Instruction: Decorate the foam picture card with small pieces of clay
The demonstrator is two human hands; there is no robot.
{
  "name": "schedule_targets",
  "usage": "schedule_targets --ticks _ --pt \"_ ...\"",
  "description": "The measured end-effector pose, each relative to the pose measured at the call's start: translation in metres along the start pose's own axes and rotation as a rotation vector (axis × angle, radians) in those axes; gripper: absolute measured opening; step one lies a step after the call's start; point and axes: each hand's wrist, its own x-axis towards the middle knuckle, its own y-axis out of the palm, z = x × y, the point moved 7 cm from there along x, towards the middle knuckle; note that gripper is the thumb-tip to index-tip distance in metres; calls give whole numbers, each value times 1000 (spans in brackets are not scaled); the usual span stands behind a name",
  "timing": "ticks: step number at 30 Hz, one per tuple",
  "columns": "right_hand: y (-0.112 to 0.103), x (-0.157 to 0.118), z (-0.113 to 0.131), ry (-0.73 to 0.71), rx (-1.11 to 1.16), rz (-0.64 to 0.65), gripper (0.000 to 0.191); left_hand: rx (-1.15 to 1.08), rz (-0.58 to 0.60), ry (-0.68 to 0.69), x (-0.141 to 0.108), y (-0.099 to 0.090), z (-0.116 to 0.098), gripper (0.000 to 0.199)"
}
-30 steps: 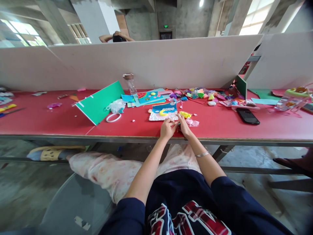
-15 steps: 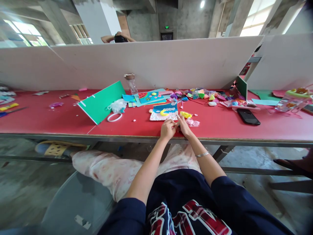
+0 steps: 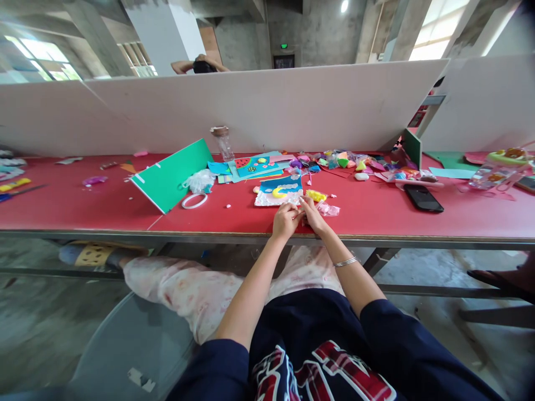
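Note:
My left hand (image 3: 286, 220) and my right hand (image 3: 312, 216) meet at the front edge of the red table. Both have their fingers curled together around something small that I cannot make out. Just beyond them lies a blue card (image 3: 271, 184) with white clay along its lower part and a yellow clay crescent (image 3: 278, 192). A lump of yellow clay (image 3: 316, 195) and a pink piece in clear wrapping (image 3: 328, 209) lie beside my right hand.
A green board (image 3: 175, 175) leans at the left, near a white ring (image 3: 194, 201) and a glass jar (image 3: 224, 146). Colourful clay packets (image 3: 343, 161) spread along the back. A black phone (image 3: 423, 198) lies at the right, and a pale partition (image 3: 267, 108) stands behind.
The two hands stay together at the table edge, with only slight finger movement. The whole view has shifted a little.

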Motion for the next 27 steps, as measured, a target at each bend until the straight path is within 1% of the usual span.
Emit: schedule_targets --ticks 3,5,8,11,15,18,22,27 --pt "1 -2 4 -26 -25 28 52 -81 -10 -57 1 1 9 26" --pt "2 -4 7 -41 -46 29 49 -103 -2 -48 2 1 9 24" --pt "3 -5 8 -20 -55 15 47 -68 -10 0 2 -2 3 22" --pt "4 -4 6 6 -30 10 45 -12 -6 17 1 -3 -2 21" --pt "8 1 5 -17 27 47 35 23 26 16 1 -1 -2 17" --pt "9 1 3 10 81 57 27 16 40 12 1 1 -1 14" --pt "6 -1 4 65 184 12 19 11 41 27 1 0 -4 15" --pt "0 -4 7 63 273 -83 21 66 -5 69 -1 -5 -13 18"
